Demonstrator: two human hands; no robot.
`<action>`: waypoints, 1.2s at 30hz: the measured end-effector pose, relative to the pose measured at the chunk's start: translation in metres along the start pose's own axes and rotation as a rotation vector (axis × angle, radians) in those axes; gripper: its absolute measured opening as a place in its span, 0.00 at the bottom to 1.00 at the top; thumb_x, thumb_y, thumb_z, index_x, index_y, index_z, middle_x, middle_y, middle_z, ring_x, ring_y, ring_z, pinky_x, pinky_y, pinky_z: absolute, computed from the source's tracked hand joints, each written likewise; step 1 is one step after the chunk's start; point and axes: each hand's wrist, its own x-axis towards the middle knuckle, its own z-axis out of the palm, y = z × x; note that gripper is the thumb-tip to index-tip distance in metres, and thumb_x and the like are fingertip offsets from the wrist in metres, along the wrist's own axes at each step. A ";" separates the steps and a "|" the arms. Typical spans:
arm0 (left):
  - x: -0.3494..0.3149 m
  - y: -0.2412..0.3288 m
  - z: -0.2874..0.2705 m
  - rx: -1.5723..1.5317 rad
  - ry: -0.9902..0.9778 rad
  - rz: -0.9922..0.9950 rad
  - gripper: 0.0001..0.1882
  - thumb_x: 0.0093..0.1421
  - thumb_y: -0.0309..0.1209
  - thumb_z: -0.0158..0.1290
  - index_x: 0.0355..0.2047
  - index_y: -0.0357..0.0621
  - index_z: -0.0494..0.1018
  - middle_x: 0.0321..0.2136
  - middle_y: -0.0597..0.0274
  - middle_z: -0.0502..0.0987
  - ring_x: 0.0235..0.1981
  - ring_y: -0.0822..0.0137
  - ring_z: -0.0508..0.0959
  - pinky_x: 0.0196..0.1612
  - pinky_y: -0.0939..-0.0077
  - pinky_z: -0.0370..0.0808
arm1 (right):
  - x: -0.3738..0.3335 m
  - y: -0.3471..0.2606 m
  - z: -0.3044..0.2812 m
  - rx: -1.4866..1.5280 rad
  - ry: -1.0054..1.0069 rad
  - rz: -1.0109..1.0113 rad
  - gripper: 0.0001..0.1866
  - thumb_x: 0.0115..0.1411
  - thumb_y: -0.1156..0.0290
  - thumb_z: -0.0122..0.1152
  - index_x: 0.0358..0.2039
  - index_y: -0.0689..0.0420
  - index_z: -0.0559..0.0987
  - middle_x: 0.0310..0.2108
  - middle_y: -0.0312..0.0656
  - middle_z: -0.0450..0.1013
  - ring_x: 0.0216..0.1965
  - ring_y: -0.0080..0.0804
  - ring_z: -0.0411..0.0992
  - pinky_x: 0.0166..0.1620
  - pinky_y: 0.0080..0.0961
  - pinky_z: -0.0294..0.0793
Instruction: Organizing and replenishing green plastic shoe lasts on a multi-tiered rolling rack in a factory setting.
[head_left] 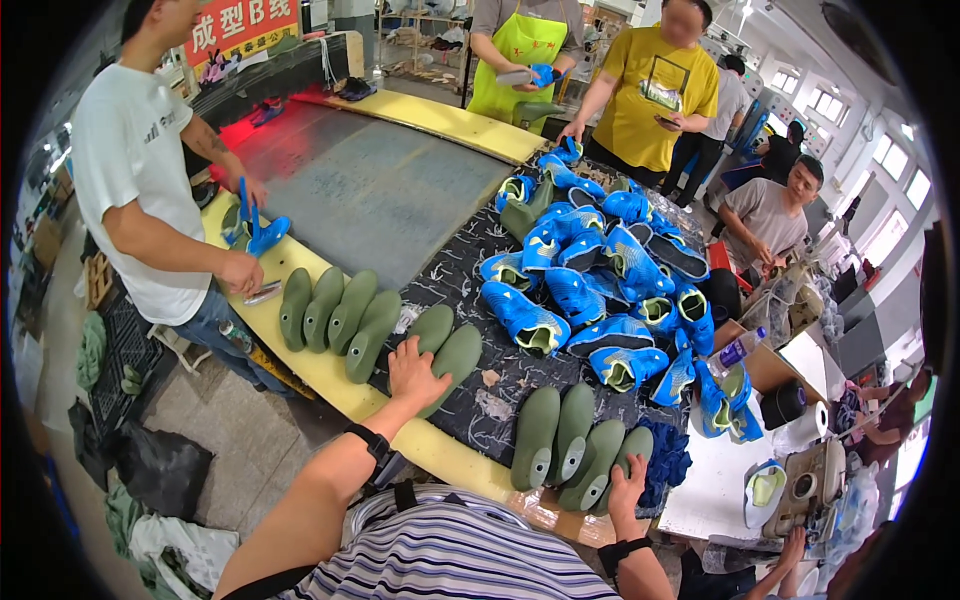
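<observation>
Green shoe lasts lie in groups along the near part of the work surface. My left hand [412, 374] curls over the near ends of a pair of lasts [456, 362], with its fingers and thumb around them. Beside that pair, to the left, several more lasts [343, 312] stand in a row on the yellow edge. At the right, my right hand [627, 488] rests with fingers stretched and apart against the outermost of another row of lasts [572, 436]. Beyond it spreads a heap of blue shoes [600, 270] with yellow-green linings.
A person in white [140, 160] at the left handles a blue shoe [266, 236]. Across the surface stand people in a green apron [520, 62] and a yellow shirt [650, 90]. A bottle [737, 347] and dark blue cloth [664, 462] lie right. A yellow padded border [450, 452] edges the surface.
</observation>
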 end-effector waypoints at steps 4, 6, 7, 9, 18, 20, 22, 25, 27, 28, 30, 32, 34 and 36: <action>0.001 -0.002 0.001 0.000 -0.009 0.004 0.26 0.46 0.49 0.59 0.37 0.41 0.77 0.54 0.52 0.62 0.56 0.56 0.59 0.54 0.62 0.57 | 0.001 -0.001 0.002 -0.004 -0.006 0.010 0.23 0.53 0.65 0.57 0.49 0.60 0.71 0.59 0.58 0.58 0.61 0.55 0.55 0.60 0.44 0.53; 0.001 -0.003 0.004 -0.031 0.031 -0.001 0.23 0.43 0.47 0.61 0.34 0.42 0.78 0.54 0.52 0.62 0.56 0.54 0.59 0.55 0.59 0.57 | 0.000 -0.002 0.001 0.008 -0.014 0.027 0.24 0.53 0.64 0.57 0.49 0.60 0.70 0.60 0.57 0.57 0.61 0.54 0.54 0.61 0.43 0.53; 0.002 -0.003 0.005 -0.032 0.033 0.001 0.23 0.43 0.47 0.61 0.34 0.42 0.78 0.54 0.52 0.62 0.56 0.54 0.59 0.55 0.59 0.57 | 0.001 -0.004 0.001 0.005 -0.016 0.024 0.24 0.53 0.64 0.57 0.50 0.60 0.70 0.60 0.56 0.57 0.62 0.54 0.53 0.61 0.43 0.52; 0.003 -0.002 0.005 -0.025 0.037 0.000 0.23 0.43 0.47 0.61 0.34 0.42 0.78 0.53 0.52 0.62 0.56 0.54 0.59 0.55 0.60 0.57 | 0.000 -0.005 -0.001 0.002 -0.015 0.024 0.24 0.53 0.64 0.57 0.50 0.59 0.70 0.60 0.56 0.57 0.62 0.53 0.53 0.61 0.44 0.51; 0.000 -0.002 0.003 -0.020 0.015 0.002 0.25 0.45 0.49 0.58 0.36 0.41 0.78 0.55 0.51 0.62 0.55 0.55 0.59 0.54 0.62 0.57 | 0.001 -0.005 -0.001 0.026 -0.034 0.031 0.24 0.53 0.63 0.57 0.50 0.58 0.70 0.61 0.55 0.56 0.63 0.52 0.51 0.61 0.44 0.49; 0.001 -0.002 0.004 -0.026 0.023 0.009 0.25 0.45 0.49 0.58 0.36 0.42 0.78 0.55 0.50 0.61 0.55 0.55 0.59 0.54 0.63 0.57 | 0.000 -0.006 -0.002 0.020 -0.032 0.045 0.25 0.52 0.63 0.57 0.50 0.58 0.70 0.60 0.56 0.56 0.63 0.53 0.52 0.61 0.44 0.50; 0.000 0.000 0.002 -0.022 0.019 0.006 0.25 0.45 0.49 0.59 0.36 0.42 0.78 0.55 0.51 0.62 0.55 0.55 0.59 0.54 0.62 0.57 | -0.001 -0.001 -0.001 0.027 -0.015 0.026 0.25 0.52 0.63 0.58 0.50 0.59 0.70 0.60 0.57 0.57 0.62 0.53 0.52 0.61 0.44 0.51; -0.002 -0.003 0.003 -0.028 0.051 0.024 0.25 0.44 0.49 0.59 0.35 0.41 0.78 0.54 0.51 0.62 0.55 0.55 0.59 0.53 0.61 0.57 | -0.002 -0.002 0.000 0.061 0.001 0.016 0.25 0.51 0.64 0.58 0.49 0.59 0.71 0.59 0.57 0.58 0.62 0.54 0.53 0.61 0.44 0.51; -0.003 -0.006 0.004 -0.034 0.062 0.028 0.25 0.44 0.48 0.59 0.35 0.41 0.78 0.54 0.50 0.62 0.55 0.54 0.59 0.53 0.61 0.57 | -0.001 -0.002 0.001 0.023 -0.004 0.011 0.25 0.51 0.63 0.58 0.49 0.59 0.71 0.59 0.57 0.58 0.62 0.54 0.53 0.61 0.44 0.51; -0.004 -0.006 0.005 -0.038 0.060 0.031 0.25 0.44 0.48 0.60 0.34 0.41 0.78 0.54 0.50 0.62 0.55 0.54 0.59 0.53 0.61 0.57 | -0.002 -0.002 0.001 0.028 0.001 0.003 0.25 0.51 0.63 0.58 0.49 0.59 0.71 0.59 0.57 0.58 0.62 0.54 0.53 0.61 0.44 0.51; -0.004 -0.008 0.005 -0.048 0.068 0.025 0.24 0.43 0.48 0.60 0.34 0.40 0.78 0.54 0.50 0.62 0.55 0.53 0.59 0.53 0.60 0.57 | -0.004 -0.002 0.001 0.006 -0.008 0.030 0.25 0.51 0.63 0.59 0.49 0.59 0.71 0.59 0.58 0.58 0.62 0.54 0.53 0.61 0.44 0.50; -0.005 -0.006 0.006 -0.056 0.056 0.034 0.24 0.43 0.47 0.60 0.34 0.40 0.78 0.53 0.50 0.63 0.55 0.53 0.60 0.53 0.60 0.57 | -0.003 -0.001 0.001 0.010 -0.008 0.039 0.24 0.51 0.64 0.59 0.48 0.59 0.72 0.59 0.58 0.58 0.62 0.54 0.53 0.61 0.45 0.50; -0.002 -0.003 0.005 -0.057 0.061 0.038 0.24 0.43 0.47 0.60 0.34 0.40 0.78 0.53 0.50 0.63 0.55 0.54 0.60 0.53 0.61 0.57 | -0.001 -0.002 0.000 0.046 0.013 0.029 0.24 0.51 0.64 0.59 0.48 0.59 0.72 0.59 0.58 0.58 0.62 0.54 0.54 0.61 0.44 0.51; 0.000 -0.003 0.005 -0.058 0.070 0.043 0.24 0.43 0.47 0.60 0.34 0.40 0.78 0.53 0.51 0.63 0.55 0.54 0.60 0.53 0.61 0.57 | 0.002 -0.008 -0.001 0.048 0.008 0.017 0.24 0.51 0.64 0.58 0.48 0.60 0.72 0.59 0.58 0.58 0.61 0.55 0.54 0.61 0.43 0.52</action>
